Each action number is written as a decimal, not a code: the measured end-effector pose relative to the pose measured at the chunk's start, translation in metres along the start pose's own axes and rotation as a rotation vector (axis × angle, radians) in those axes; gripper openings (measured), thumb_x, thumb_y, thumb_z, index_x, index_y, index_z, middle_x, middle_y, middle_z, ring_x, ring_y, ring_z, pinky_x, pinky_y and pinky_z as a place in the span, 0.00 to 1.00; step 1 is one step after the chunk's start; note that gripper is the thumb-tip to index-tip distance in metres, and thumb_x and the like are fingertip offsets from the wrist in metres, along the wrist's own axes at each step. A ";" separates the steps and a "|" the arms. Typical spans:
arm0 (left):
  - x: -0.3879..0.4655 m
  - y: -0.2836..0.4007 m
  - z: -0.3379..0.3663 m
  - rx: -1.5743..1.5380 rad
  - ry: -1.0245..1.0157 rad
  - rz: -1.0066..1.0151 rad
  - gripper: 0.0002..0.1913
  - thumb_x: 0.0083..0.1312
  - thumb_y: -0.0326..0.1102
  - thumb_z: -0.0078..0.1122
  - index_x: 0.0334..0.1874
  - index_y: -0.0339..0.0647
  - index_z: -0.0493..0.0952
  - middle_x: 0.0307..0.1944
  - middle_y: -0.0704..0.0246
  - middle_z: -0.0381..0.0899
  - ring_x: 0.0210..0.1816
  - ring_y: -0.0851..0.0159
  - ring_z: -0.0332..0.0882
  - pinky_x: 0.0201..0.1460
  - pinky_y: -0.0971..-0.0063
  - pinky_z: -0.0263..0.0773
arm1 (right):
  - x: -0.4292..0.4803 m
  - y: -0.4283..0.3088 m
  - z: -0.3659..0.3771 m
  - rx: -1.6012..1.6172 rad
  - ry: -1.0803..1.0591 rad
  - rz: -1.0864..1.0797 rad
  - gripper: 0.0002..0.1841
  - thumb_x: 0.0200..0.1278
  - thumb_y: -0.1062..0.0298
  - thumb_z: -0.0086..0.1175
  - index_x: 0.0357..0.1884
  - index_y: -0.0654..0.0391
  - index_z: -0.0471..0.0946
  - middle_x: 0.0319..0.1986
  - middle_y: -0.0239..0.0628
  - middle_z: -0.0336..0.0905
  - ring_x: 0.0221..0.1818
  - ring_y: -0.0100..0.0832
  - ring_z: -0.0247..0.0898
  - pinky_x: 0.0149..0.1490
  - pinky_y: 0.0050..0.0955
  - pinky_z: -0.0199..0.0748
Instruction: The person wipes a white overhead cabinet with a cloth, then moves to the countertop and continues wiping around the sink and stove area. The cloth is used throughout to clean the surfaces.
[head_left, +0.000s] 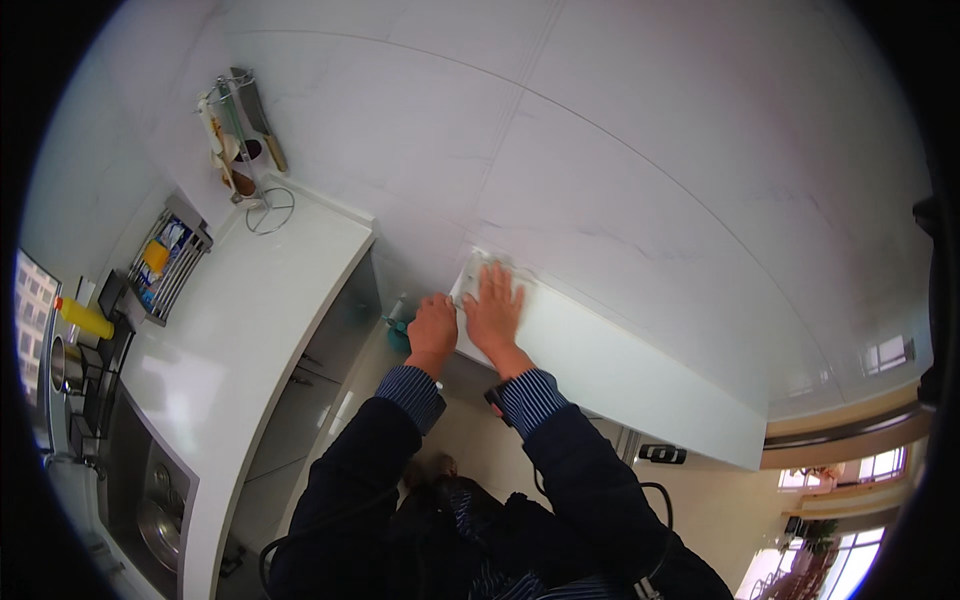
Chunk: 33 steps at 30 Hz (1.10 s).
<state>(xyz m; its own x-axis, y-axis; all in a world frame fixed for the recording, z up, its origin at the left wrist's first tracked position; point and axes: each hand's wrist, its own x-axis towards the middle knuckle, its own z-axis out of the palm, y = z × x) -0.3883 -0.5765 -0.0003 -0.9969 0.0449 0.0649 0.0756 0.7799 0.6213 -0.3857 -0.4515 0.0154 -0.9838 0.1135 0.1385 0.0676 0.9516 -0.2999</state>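
Note:
My right hand (496, 311) lies palm down, fingers a little apart, on the left end of a narrow white top (637, 360) along the wall. Around its fingertips shows a pale, partly see-through patch (472, 274); whether it is a film, a cloth or something wet, I cannot tell. My left hand (433, 327) is curled at the end edge of this top, close to the right thumb. What its fingers hold, if anything, is hidden. A turquoise item (398, 336), partly covered by the left hand, stands low in the gap behind it.
At left runs a white countertop (247, 277) with a sink (127, 457). It carries a utensil stand (271, 212) with a cleaver (251, 101), a metal rack (184, 259) with a yellow sponge (156, 256), and a yellow bottle (84, 318). Grey cabinets (300, 390) stand below. Tiled wall (600, 195) rises ahead.

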 end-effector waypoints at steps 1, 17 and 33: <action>0.000 0.000 -0.001 -0.009 0.000 -0.011 0.15 0.80 0.46 0.40 0.47 0.43 0.73 0.46 0.57 0.78 0.45 0.46 0.81 0.43 0.51 0.79 | 0.013 -0.012 0.001 0.009 -0.044 -0.046 0.37 0.75 0.49 0.46 0.80 0.54 0.52 0.81 0.43 0.43 0.83 0.45 0.34 0.80 0.55 0.25; 0.000 -0.001 0.008 0.048 0.102 -0.034 0.15 0.79 0.46 0.41 0.45 0.44 0.74 0.43 0.58 0.79 0.39 0.46 0.81 0.38 0.49 0.78 | -0.187 0.271 -0.130 -0.038 0.117 0.336 0.34 0.65 0.69 0.57 0.74 0.55 0.63 0.75 0.47 0.58 0.80 0.46 0.47 0.79 0.51 0.38; 0.008 -0.012 0.020 0.020 -0.080 -0.062 0.15 0.79 0.46 0.43 0.47 0.41 0.72 0.46 0.54 0.77 0.47 0.45 0.81 0.46 0.51 0.79 | -0.087 0.196 -0.074 -0.307 0.001 0.765 0.41 0.78 0.43 0.37 0.81 0.61 0.45 0.80 0.56 0.37 0.83 0.53 0.25 0.78 0.62 0.26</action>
<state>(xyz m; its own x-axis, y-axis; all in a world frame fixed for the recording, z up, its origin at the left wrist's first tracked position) -0.3977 -0.5731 -0.0229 -0.9983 0.0451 -0.0366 0.0136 0.7953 0.6061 -0.2748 -0.2539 0.0147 -0.6473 0.7622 0.0011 0.7616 0.6468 -0.0402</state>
